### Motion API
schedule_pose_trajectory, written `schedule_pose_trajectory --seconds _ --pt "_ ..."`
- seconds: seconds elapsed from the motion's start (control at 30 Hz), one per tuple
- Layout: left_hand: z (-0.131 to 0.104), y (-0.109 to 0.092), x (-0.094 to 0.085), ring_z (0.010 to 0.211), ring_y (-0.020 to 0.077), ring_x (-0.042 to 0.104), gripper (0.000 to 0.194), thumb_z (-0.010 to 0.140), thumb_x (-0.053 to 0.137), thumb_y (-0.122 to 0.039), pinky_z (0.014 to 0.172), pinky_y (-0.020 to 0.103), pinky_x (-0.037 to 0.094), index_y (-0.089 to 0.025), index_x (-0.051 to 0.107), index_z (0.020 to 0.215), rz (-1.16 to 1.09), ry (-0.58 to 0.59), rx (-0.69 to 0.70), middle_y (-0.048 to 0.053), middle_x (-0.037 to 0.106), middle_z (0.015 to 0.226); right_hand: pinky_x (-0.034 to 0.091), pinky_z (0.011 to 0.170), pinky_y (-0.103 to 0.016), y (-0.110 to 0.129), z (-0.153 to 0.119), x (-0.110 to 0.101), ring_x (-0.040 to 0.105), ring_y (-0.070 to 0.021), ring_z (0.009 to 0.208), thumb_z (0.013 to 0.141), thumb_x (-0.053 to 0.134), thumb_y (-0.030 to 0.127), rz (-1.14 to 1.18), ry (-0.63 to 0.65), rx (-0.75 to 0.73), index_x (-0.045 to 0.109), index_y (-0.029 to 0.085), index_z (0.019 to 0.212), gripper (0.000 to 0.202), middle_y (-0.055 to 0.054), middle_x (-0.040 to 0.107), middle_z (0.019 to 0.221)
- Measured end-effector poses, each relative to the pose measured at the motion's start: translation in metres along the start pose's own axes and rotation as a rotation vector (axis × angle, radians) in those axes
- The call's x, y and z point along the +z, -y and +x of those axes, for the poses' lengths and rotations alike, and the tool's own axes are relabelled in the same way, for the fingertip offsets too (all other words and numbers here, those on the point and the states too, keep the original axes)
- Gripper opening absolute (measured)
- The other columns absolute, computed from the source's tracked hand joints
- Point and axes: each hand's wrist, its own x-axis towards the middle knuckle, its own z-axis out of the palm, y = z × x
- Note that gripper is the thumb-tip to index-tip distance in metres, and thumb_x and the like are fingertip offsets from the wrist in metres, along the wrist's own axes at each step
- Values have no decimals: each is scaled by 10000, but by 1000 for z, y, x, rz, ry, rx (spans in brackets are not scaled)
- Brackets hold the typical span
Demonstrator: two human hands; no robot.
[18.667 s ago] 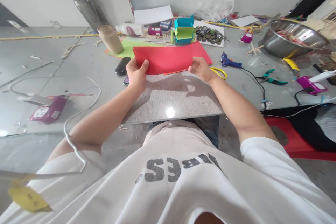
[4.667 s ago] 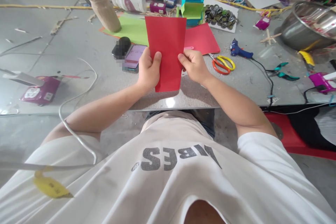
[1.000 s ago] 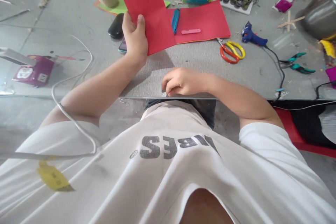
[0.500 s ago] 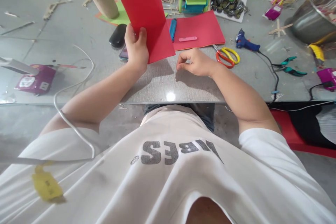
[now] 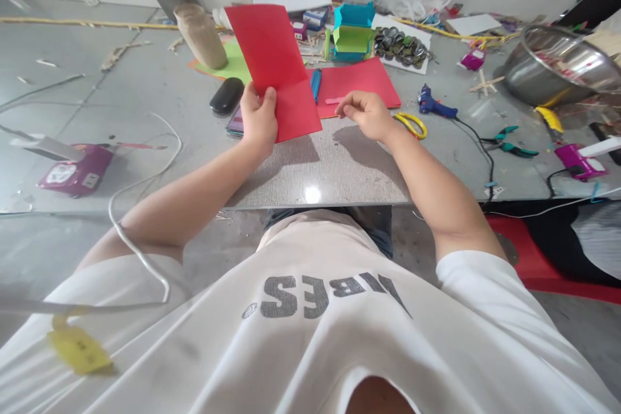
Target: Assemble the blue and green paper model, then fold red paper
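Note:
My left hand (image 5: 261, 116) is closed around a folded sheet of red paper (image 5: 274, 45), thumb on the near face. The sheet stands tilted up, with a crease across its lower part. Over the table to the right hovers my right hand (image 5: 366, 113), fingers loosely bent and apart, nothing visible in them. Its fingertips are close to a slim pink stick-like tool (image 5: 332, 101) on a stack of red paper (image 5: 369, 77). A blue utility knife (image 5: 315, 85) lies on that stack too. Yellow-handled scissors (image 5: 414, 124) are partly hidden behind my right hand.
A blue glue gun (image 5: 436, 103) and teal-handled pliers (image 5: 514, 142) lie right. Farther back stand a metal bowl (image 5: 548, 77), a blue-green paper box (image 5: 353, 32), bottle caps (image 5: 400, 45) and a brown jar (image 5: 201, 35). A white cable (image 5: 145, 165) crosses my left arm.
The view has tilted up, showing more of the wall. My right hand has moved forward to the pink tool and its fingers have loosened. My left hand still holds the red paper.

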Motion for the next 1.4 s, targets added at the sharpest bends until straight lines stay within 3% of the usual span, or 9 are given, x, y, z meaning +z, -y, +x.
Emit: schedule_pose_trajectory --seconds 0.1,0.23,0.4,0.5,0.67,0.77,0.93,1.13,1.4 --pt "-3 -2 0 1373 334 745 648 943 894 -874 1171 484 642 -309 663 1161 40 13 -9 61 794 1233 662 1135 -491 -7 4 -1 786 -250 1081 1025 931 662 -13 -69 0 748 260 950 448 -54 812 1037" --pt "-12 -9 6 1305 330 802 594 931 907 -797 1142 492 680 -294 690 1161 34 66 -66 80 843 1261 679 1041 -432 -9 6 -1 777 -222 947 1084 852 706 32 -146 42 703 251 892 516 -41 761 914" --pt "-34 -28 21 1380 371 827 590 946 874 -760 1111 501 731 -276 698 1231 -7 253 -140 134 870 1284 675 857 -336 4 2 15 797 -177 868 957 978 728 271 -165 190 707 273 1186 577 -42 842 1127" --pt "-49 -42 28 1346 378 853 618 928 914 -714 1102 515 750 -269 689 1292 -58 379 -177 140 879 1301 669 797 -315 14 -3 30 806 -179 843 916 981 778 350 -169 300 704 265 1110 614 -34 840 1050" --pt "-65 -61 33 1083 328 904 588 886 963 -562 920 434 777 -256 694 1310 -25 512 -220 104 900 1211 724 943 -401 24 -9 43 860 -272 1078 825 1017 741 435 -163 246 769 232 986 589 -96 900 1122" --pt "-68 -64 33 1060 318 902 592 895 952 -565 876 408 771 -243 696 1321 -5 496 -213 110 900 1237 731 1022 -459 25 -11 46 864 -305 1134 767 1043 693 450 -135 216 817 222 984 566 -107 923 1177" --pt "-62 -62 32 1162 349 884 650 941 909 -776 964 449 772 -233 735 1252 -7 397 -176 134 900 1295 729 1055 -494 31 -18 52 865 -333 1158 695 1086 705 453 -18 180 875 224 1052 634 -105 934 1195" --pt "-62 -64 32 1220 380 878 654 866 976 -714 1066 519 757 -230 745 1239 -74 490 -211 132 905 1247 737 1046 -501 35 -19 54 869 -353 1177 778 1005 822 441 -63 162 832 244 996 641 -92 908 1101" --pt "-62 -65 32 1023 329 879 662 924 888 -860 874 439 755 -241 765 1122 -33 431 -202 102 886 1059 742 1067 -501 37 -19 55 845 -331 1170 777 1015 801 373 -122 101 809 256 1014 629 -71 882 1076"
